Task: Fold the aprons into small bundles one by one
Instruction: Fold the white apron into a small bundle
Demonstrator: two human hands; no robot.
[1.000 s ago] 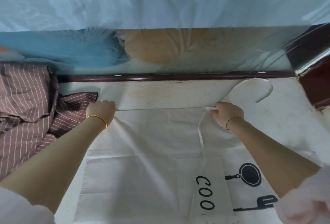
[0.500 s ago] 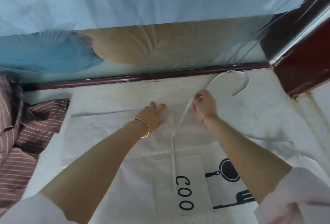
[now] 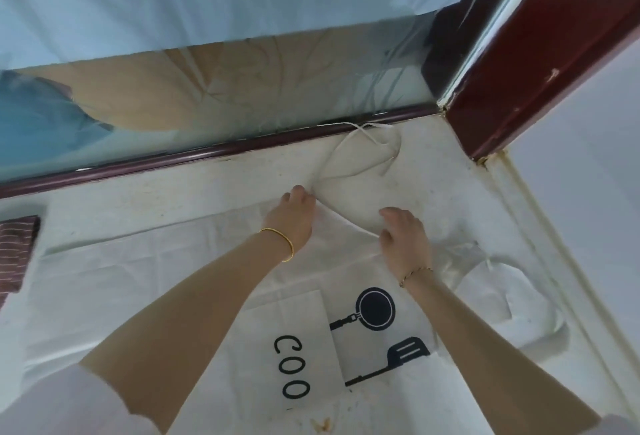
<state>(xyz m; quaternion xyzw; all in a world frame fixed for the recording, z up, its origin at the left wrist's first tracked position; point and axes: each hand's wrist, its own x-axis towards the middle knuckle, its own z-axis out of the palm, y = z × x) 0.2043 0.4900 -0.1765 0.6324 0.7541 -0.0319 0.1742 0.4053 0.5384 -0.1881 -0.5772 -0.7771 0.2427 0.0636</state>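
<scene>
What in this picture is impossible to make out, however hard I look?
All in the head view:
- On the white apron the print reads only COO; the rest is lost toward the bottom edge.
- The striped cloth is cut off by the left edge.
- The left hand hides its own fingertips, so its grip on the apron is unclear.
- The tan and blue shapes are blurred behind the plastic sheet.

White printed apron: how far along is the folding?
Done: no bundle; the white cloth apron with black pan print lies spread nearly flat. In hand: the left hand pinches its top edge by the white neck strap; the right hand rests alongside. Left: all folds, perhaps the striped maroon cloth.
</scene>
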